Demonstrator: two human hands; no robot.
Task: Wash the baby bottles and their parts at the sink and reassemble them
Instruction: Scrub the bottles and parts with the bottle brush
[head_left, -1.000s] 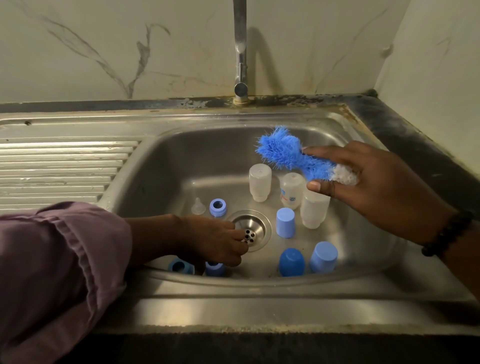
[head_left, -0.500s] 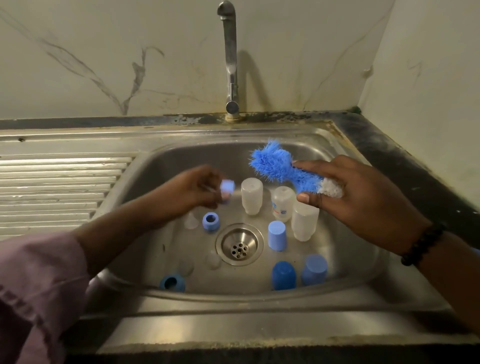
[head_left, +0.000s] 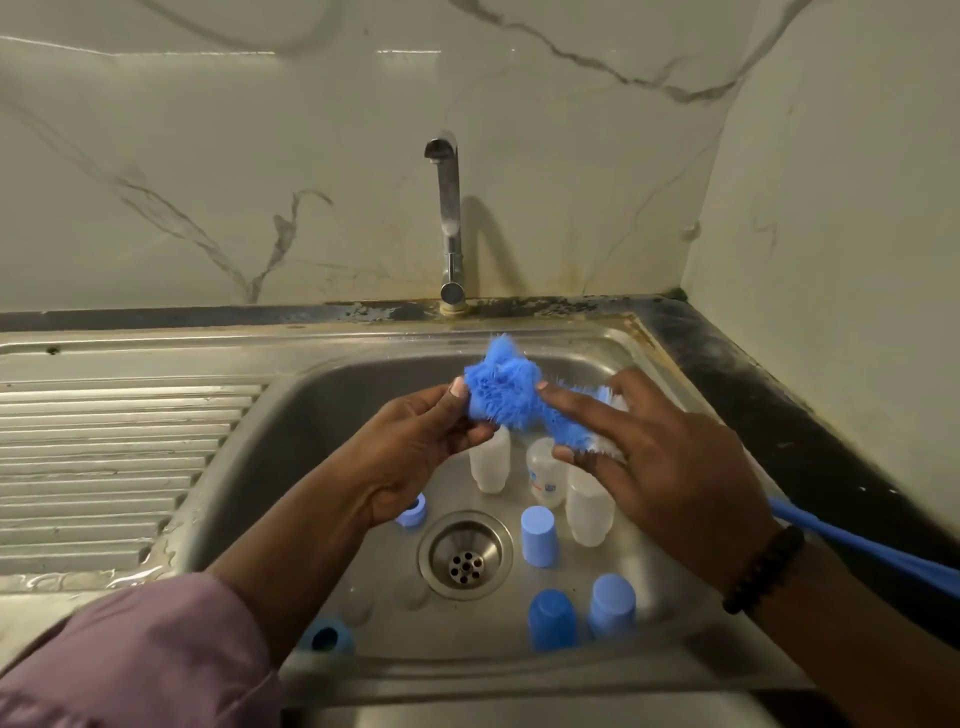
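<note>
Bristles of the fluffy blue bottle brush (head_left: 506, 395) point toward ten o'clock above the steel sink (head_left: 291, 447); its long axis runs to four o'clock. It is pinched by the right hand (head_left: 670, 467), while something hidden is gripped against it by the left hand (head_left: 415, 441).

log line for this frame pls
left hand: holds small part against blue bristle bottle brush | right hand: grips brush | steel sink: parts waiting

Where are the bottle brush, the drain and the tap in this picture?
bottle brush (head_left: 501, 397): head view, on its blue bristle head between the two hands.
drain (head_left: 465, 555): head view, on the metal strainer in the basin floor.
tap (head_left: 449, 218): head view, on its upright pipe.
</note>
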